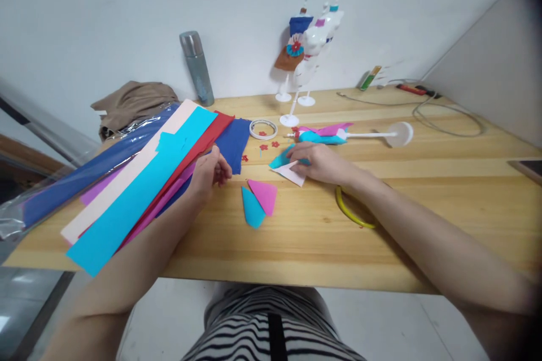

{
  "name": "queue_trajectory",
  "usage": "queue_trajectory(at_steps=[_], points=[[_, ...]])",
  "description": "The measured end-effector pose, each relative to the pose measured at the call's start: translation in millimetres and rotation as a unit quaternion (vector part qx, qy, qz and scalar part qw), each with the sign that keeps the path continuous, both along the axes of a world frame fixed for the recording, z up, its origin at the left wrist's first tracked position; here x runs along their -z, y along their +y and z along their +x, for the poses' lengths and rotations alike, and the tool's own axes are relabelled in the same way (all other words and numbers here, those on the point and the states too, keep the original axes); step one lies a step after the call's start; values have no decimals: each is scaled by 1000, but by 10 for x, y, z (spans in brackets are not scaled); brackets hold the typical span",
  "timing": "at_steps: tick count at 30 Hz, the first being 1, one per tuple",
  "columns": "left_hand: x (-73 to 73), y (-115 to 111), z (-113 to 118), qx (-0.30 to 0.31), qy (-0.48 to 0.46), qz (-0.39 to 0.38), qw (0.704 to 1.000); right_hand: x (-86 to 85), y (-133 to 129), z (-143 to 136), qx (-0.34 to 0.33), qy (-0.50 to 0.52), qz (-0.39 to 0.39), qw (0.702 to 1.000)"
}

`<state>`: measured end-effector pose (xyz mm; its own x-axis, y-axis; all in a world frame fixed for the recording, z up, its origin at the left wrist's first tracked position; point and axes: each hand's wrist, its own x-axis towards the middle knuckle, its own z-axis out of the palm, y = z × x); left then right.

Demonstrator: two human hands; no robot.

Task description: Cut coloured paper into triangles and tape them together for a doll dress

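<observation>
My right hand [311,161] lies over a white paper piece [291,174] and a blue one [281,159], fingertips on them; whether it grips them is hard to tell. My left hand [212,169] is curled beside the strips, and what its fingers hold, if anything, is too small to name. Between the hands and nearer me, a pink piece [265,196] overlaps a blue piece [253,208]. Behind my right hand a small mannequin [324,133] in pink and blue lies on its side. Small red flowers [275,144] are scattered near a tape roll [263,129].
Long coloured strips [139,192] cover the left of the wooden table [305,248]. A flask [197,70] and standing mannequins [315,39] are at the back. Yellow-handled scissors [350,213] lie under my right forearm. A cable [449,124] and glue [371,78] are at right.
</observation>
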<state>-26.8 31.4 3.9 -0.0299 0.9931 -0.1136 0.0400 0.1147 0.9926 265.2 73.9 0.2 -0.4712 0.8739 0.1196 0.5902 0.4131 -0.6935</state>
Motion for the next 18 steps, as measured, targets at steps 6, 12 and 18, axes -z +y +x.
queue_trajectory(at_steps=[6,12,18], points=[[25,-27,18,73,-43,-45,995,-89,-108,-89,100,151,-127,975],[-65,-85,289,143,-43,-87,985,-163,-271,-375,123,126,-45,983],[-188,124,468,114,-100,-93,984,-284,-244,-554,82,170,-102,977]])
